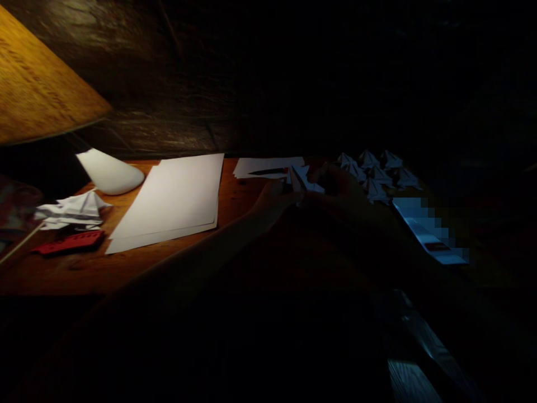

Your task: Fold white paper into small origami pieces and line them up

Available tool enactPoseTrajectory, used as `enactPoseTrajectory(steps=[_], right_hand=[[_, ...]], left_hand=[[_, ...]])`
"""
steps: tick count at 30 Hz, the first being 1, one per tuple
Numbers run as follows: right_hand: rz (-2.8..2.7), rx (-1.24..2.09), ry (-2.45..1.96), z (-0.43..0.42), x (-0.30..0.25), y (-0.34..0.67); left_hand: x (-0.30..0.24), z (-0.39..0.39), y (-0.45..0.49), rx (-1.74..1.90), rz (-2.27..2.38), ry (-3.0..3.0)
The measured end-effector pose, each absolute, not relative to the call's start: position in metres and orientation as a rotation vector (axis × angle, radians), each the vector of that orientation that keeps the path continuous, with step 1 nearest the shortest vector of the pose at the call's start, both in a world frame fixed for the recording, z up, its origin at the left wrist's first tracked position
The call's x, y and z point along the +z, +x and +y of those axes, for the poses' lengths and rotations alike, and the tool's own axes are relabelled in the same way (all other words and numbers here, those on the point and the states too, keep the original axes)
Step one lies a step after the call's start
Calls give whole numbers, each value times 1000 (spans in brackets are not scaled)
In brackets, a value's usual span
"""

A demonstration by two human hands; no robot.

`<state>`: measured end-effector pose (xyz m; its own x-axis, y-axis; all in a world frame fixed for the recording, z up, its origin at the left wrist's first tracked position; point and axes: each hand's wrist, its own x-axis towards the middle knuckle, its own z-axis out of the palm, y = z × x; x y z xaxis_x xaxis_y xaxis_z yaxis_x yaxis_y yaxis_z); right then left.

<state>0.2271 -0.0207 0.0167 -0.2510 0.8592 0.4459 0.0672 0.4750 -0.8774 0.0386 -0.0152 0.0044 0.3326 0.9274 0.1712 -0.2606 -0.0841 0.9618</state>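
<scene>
A folded white paper piece [297,182] with pointed flaps is held up between both hands over the dim middle of the table. My left hand [272,196] pinches its left and lower side. From the right, my right hand [339,193] grips it with bent fingers, partly lost in shadow. Right behind the hands lie a knife [268,172] with a dark blade and a small stack of white paper [247,166]. Several folded paper shapes [377,174] with raised points stand grouped beyond my right hand.
Large white sheets [176,196] lie on the wooden table [235,224] left of centre. Farther left are a lamp base [111,170] under a yellow shade [37,84], crumpled folded paper [79,210] and a red object [69,243]. A lit, pixelated screen [428,235] is at right.
</scene>
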Motion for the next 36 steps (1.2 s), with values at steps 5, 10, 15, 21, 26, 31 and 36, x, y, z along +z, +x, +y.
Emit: enactPoseTrajectory(steps=[5, 10, 15, 21, 26, 31, 36], right_hand=[[-1620, 941, -828, -24, 19, 226], [-1500, 1083, -862, -29, 25, 225], [-1486, 1101, -896, -29, 26, 226], [-1409, 1249, -902, -30, 25, 226], [-1399, 1254, -897, -32, 29, 224], [-1423, 1225, -918, -31, 30, 224], [-1462, 1182, -929, -30, 30, 224]], left_hand=[[2, -15, 38, 1124, 692, 1256], [6, -17, 39, 1159, 693, 1256], [8, -17, 38, 1174, 700, 1235], [9, -19, 38, 1195, 664, 1238], [8, -18, 39, 1194, 671, 1275], [6, -15, 37, 1175, 714, 1319], [5, -14, 36, 1187, 703, 1334]])
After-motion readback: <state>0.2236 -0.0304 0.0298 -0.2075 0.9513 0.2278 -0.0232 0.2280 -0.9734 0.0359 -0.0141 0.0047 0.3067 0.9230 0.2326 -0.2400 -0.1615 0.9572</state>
